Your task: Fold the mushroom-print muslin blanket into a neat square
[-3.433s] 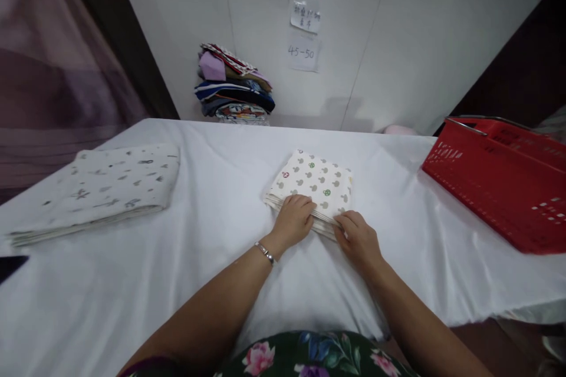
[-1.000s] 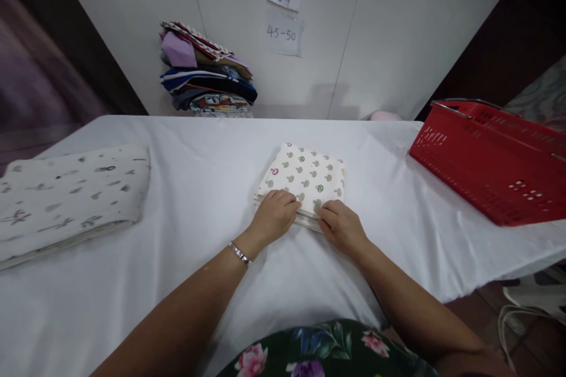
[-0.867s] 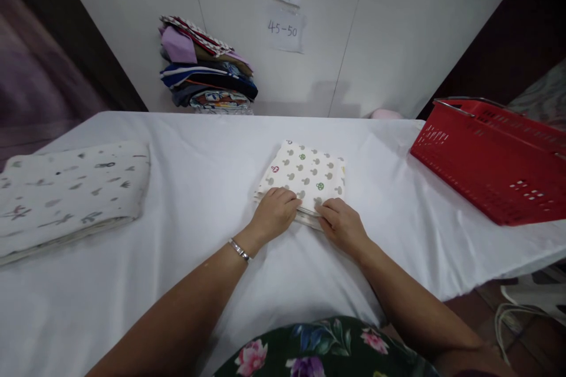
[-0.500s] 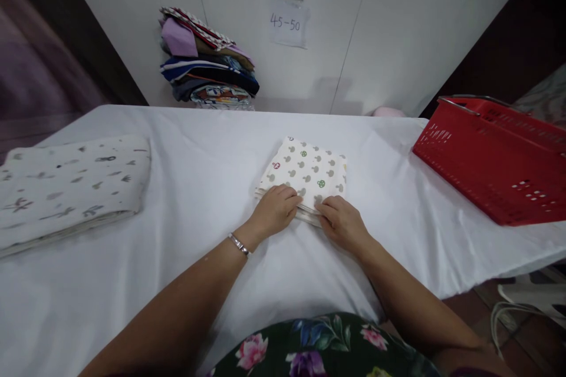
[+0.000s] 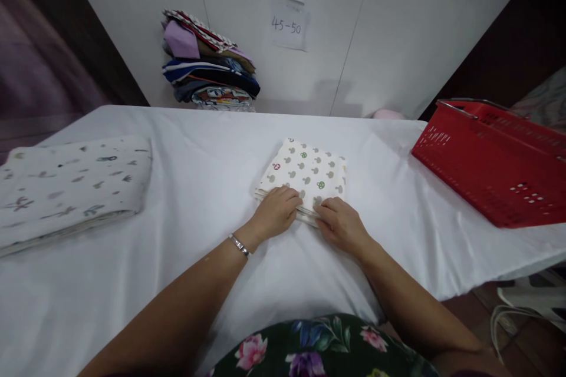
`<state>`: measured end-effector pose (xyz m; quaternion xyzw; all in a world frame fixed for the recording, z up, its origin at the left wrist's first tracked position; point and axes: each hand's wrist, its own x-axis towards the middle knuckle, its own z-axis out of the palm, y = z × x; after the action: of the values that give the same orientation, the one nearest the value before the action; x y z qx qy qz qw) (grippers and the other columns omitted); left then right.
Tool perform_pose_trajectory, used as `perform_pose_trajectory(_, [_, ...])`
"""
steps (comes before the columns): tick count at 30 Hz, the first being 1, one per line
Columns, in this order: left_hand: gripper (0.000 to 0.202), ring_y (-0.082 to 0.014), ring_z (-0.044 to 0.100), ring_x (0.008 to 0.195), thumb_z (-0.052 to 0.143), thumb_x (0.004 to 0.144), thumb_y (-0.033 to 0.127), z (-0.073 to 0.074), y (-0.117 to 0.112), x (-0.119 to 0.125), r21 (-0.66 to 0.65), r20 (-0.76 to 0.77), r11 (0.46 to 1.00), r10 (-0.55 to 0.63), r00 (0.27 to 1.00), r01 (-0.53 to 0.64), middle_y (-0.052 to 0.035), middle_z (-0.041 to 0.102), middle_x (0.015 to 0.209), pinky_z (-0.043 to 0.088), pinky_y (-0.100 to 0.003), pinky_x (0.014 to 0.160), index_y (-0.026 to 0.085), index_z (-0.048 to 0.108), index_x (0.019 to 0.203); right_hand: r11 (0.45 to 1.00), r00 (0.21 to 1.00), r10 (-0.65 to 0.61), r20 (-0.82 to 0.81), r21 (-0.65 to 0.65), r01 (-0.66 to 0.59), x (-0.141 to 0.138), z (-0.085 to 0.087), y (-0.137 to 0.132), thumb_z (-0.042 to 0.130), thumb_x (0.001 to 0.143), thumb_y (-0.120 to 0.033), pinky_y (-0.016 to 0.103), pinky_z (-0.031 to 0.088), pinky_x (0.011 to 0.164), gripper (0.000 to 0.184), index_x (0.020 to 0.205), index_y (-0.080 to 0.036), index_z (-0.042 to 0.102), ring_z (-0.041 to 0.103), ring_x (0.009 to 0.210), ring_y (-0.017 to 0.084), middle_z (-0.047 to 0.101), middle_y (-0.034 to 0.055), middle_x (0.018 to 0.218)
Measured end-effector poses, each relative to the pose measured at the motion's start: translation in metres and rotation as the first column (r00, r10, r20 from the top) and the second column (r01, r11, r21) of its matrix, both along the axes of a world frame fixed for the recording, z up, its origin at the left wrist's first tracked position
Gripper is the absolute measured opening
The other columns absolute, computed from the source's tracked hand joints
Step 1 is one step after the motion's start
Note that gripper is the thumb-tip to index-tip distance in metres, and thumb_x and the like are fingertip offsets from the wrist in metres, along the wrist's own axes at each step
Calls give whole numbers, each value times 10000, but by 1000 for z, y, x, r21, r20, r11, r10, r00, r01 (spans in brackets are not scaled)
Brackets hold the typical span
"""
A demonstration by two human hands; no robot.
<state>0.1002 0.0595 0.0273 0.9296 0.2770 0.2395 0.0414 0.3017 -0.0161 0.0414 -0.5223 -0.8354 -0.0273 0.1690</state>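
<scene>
Both hands rest on the near edge of a small folded cloth (image 5: 309, 174), cream with grey, green and red prints. Left hand (image 5: 276, 212) lies palm down on the near-left corner, its fingers curled over the cloth's top, a grip that presses rather than pinches. Right hand (image 5: 340, 224) sits just beside it at the near-right part of the edge, fingers bent and tips touching the layered edge; whether they clasp any layer cannot be told from this view. A thin metal bracelet (image 5: 239, 244) circles the left wrist.

That folded cloth lies flat near the middle of the tabletop (image 5: 207, 159), which is covered by a white sheet. Well apart on the left lies a larger folded cloth (image 5: 71, 185), white with small dark prints. At the far side, against the white wall (image 5: 398, 29), stands a stack of folded fabrics (image 5: 210, 65) in purple, navy and mixed patterns. Two paper notes (image 5: 289, 3) hang on the wall above, the lower one reading "45-50". A red plastic basket (image 5: 495, 159) sits at the right edge of the tabletop, tilted, with a metal handle along its rim. Floral-print clothing (image 5: 318, 347) shows at the near edge.
</scene>
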Motion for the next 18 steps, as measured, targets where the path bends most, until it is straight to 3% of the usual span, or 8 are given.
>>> perform_pose_trajectory(18, [154, -171, 491, 851, 496, 804, 113, 4, 1, -4, -31, -5, 999, -39, 999, 39, -26, 568, 861, 394, -322, 749, 202, 607, 863, 999, 1000, -7, 26, 33, 6, -8, 2, 1, 483, 857, -176, 321, 372, 718, 199, 1027, -185, 585, 478, 826, 204, 575, 80, 930])
